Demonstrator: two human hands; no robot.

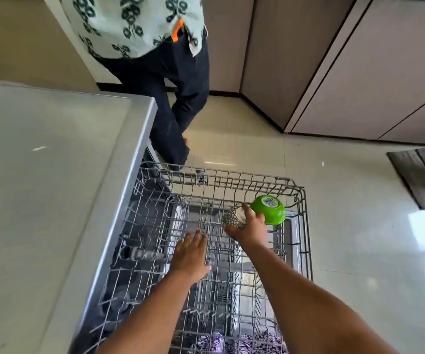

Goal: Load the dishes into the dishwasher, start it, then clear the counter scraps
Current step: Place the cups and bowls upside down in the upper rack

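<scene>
A: Right hand (247,227) is holding a small patterned cup (234,217) mouth-down over the upper rack (298,190), fingers wrapping its side wall, thumb side toward the base. The cup is sitting at about 1 o'clock in the rack, touching or just beside the green bowl (270,209). Can't tell if it's resting on the wire yet.

B: Handling?

A: Looking like glazed ceramic: stiff, light, chippable, probably slick if wet. A grip around the wall is the right hold; I'd avoid the rim. The risk I'm judging is knocking it against the bowl while seating it.

B: Left hand?

A: Left hand (190,254) is spreading flat, fingers straight, hovering or resting over the rack middle, holding nothing.

B: Rack contents?

A: The green bowl is lying inverted, sticker on its base, at the 1 o'clock corner. Otherwise only bare tines are showing up top. Below, the lower rack (119,297) is showing through at 8 o'clock with something dark in it; can't identify it.

B: Surroundings?

A: Grey countertop (40,187) is running along 9 o'clock. Another person (155,72) is standing at 12 o'clock on the tiled floor (347,251), cabinets (372,72) at 2 o'clock. Loading is reading as early, to my eye.
</scene>
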